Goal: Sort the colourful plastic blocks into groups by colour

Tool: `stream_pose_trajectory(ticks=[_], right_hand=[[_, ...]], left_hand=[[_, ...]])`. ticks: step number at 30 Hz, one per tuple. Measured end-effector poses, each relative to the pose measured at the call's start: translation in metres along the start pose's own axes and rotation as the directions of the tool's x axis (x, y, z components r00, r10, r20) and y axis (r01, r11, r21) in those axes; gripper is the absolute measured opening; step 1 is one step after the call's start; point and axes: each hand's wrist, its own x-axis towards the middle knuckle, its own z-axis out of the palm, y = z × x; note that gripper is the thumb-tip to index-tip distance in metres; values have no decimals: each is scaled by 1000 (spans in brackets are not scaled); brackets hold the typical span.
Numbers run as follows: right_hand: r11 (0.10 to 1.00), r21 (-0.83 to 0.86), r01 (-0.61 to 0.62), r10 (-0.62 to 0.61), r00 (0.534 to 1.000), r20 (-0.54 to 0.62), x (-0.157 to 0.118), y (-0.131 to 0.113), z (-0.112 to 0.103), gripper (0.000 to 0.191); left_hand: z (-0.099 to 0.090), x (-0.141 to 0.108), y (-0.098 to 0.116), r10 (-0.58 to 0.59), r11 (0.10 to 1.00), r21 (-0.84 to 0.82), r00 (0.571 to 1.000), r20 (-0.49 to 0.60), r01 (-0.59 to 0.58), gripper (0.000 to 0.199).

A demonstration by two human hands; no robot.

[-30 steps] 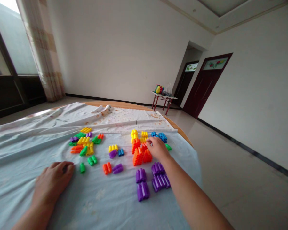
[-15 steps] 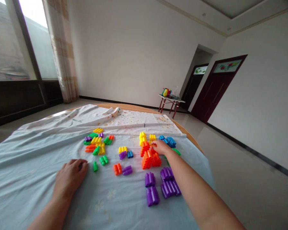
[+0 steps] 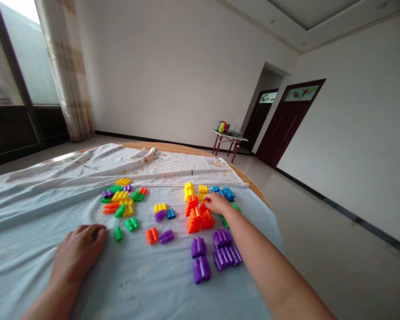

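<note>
The right hand (image 3: pixel 216 203) reached in among the orange blocks (image 3: pixel 195 220), its fingertips at the back right of that group; thumb and fingers were close together at an orange piece, though whether they were clamped on it or only touching could not be told. The orange blocks lay just left of this grip and on its near side; the yellow blocks (image 3: pixel 189 191) stood beyond it and to its left, the blue blocks (image 3: pixel 227 193) beyond it and to its right; the green blocks (image 3: pixel 236 207) lay to its right, partly hidden by the forearm; the large purple blocks (image 3: pixel 227 256) lay nearer the person than the grip.

The left hand (image 3: pixel 80 249) rested on the blue cloth (image 3: pixel 120 271), with no block visible in it; its fingers were curled, a dark hollow showing beside the thumb, and whether the tips met could not be told. Just right of its fingertips lay a single green block (image 3: pixel 118 234), with a green pair (image 3: pixel 132 224) farther right; a mixed-colour cluster (image 3: pixel 120 197) lay beyond them; an orange pair (image 3: pixel 152 235) and a purple pair (image 3: pixel 166 236) sat side by side between the two hands.
</note>
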Motion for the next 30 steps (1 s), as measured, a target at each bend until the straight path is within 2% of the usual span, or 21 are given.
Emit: stream_pose_trajectory(ticks=[7,21,25,30], right_hand=[[999,33,3,-3,1000,-14,4,0,0,33],[992,113,54,-67,992,110,13,-4,4,30],[995,94,26,-36,994,101,16,-5,2,22],[998,40,-42,36,990,139,25,-9,3,30]], left_hand=[[-1,-1,0,19,1000,1,999,-28,-19,44],[-3,1,1,-1,1000,8,1000,21,1,48],[-2,1,-1,2,1000,17,1000,28,-2,49],[-1,3,-3,-18,1000,14,999,29,17,48]])
